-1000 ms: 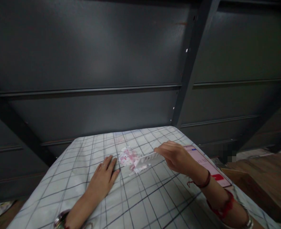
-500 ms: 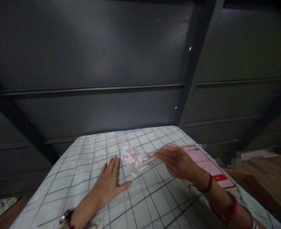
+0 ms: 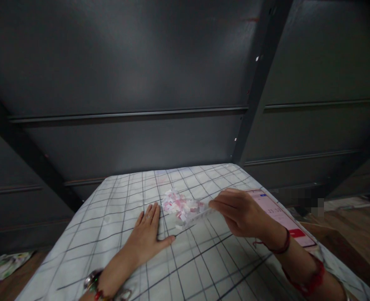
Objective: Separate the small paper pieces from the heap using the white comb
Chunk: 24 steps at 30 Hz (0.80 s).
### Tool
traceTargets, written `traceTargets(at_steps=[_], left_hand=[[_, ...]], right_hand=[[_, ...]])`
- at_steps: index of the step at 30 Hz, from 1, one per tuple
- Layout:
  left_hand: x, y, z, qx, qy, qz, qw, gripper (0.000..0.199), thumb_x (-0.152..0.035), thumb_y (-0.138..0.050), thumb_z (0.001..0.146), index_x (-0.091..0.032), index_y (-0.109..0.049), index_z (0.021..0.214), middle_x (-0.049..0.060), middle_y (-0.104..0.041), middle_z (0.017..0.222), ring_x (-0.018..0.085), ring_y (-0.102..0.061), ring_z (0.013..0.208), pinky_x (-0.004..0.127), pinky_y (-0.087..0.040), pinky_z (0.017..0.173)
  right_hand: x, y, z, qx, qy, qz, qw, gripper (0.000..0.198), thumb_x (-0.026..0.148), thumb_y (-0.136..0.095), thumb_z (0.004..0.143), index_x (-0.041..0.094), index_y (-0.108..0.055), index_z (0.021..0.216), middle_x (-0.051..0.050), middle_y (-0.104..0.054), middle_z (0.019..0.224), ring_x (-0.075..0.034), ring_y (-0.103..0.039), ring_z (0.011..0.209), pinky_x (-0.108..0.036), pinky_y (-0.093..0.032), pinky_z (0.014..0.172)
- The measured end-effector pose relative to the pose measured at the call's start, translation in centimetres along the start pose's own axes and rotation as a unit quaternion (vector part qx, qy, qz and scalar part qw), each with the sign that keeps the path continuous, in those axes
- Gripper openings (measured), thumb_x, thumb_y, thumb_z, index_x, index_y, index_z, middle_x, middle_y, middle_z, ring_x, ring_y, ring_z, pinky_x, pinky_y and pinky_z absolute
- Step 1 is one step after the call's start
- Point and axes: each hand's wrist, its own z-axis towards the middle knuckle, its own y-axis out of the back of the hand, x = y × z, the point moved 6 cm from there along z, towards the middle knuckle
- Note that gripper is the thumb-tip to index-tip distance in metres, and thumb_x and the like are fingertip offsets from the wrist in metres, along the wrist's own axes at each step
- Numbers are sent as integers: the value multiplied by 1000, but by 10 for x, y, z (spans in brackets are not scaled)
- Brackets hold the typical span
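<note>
A small heap of white and pink paper scraps [image 3: 179, 202] lies on the checked tablecloth [image 3: 197, 267]. My left hand [image 3: 147, 232] rests palm down just left of the heap, its fingers stretched out and the thumb apart, holding nothing. On the other side, my right hand [image 3: 236, 211] is closed in a pinch on one end of a pale translucent strip [image 3: 200, 216]. The strip reaches leftward along the near right edge of the scraps. Its exact kind is hard to make out, and its gripped end is hidden by my fingers.
A phone [image 3: 277, 215] showing a timer lies behind my right wrist at the table's right side. Dark metal panels [image 3: 141, 142] stand beyond the far table edge. A cardboard box [image 3: 332, 234] is at the lower right, and a printed bag [image 3: 7, 265] lies at lower left.
The whole view has shifted slightly, so everything appears a little farther right. My left hand stays flat, and my right hand keeps its pinch on the strip beside the scraps.
</note>
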Motion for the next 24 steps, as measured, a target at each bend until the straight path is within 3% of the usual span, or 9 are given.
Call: traceTargets(at_steps=[4, 10, 18, 24], left_hand=[[0, -1, 0, -2, -5, 4, 1000, 94, -64, -41, 78, 4, -19, 140, 26, -15, 146, 34, -11, 134, 50, -15, 107], [1, -1, 0, -29, -20, -8, 999, 92, -65, -42, 77, -1, -22, 141, 25, -20, 145, 36, -16, 134, 53, -19, 105], [3, -3, 0, -27, -18, -2, 999, 92, -65, -41, 78, 0, -23, 141, 24, -20, 146, 35, -16, 134, 52, -18, 106], [2, -3, 0, -20, -15, 3, 1000, 93, -66, -41, 78, 1, -23, 141, 25, -18, 146, 35, -15, 134, 51, -17, 107]], right_hand=[[-6, 6, -2, -19, -24, -10, 999, 29, -1, -37, 73, 16, -51, 93, -2, -55, 68, -14, -43, 61, -28, -34, 54], [3, -6, 1, 19, 4, -3, 1000, 30, -1, -35, 73, 15, -52, 93, -2, -54, 67, -15, -43, 61, -29, -36, 57], [0, 2, -2, -19, 3, -7, 1000, 33, 0, -37, 72, 16, -49, 98, -2, -54, 68, -15, -43, 62, -29, -37, 58], [0, 3, 1, 2, 4, -8, 1000, 30, 1, -36, 72, 16, -52, 92, -1, -52, 63, -14, -41, 57, -28, -35, 54]])
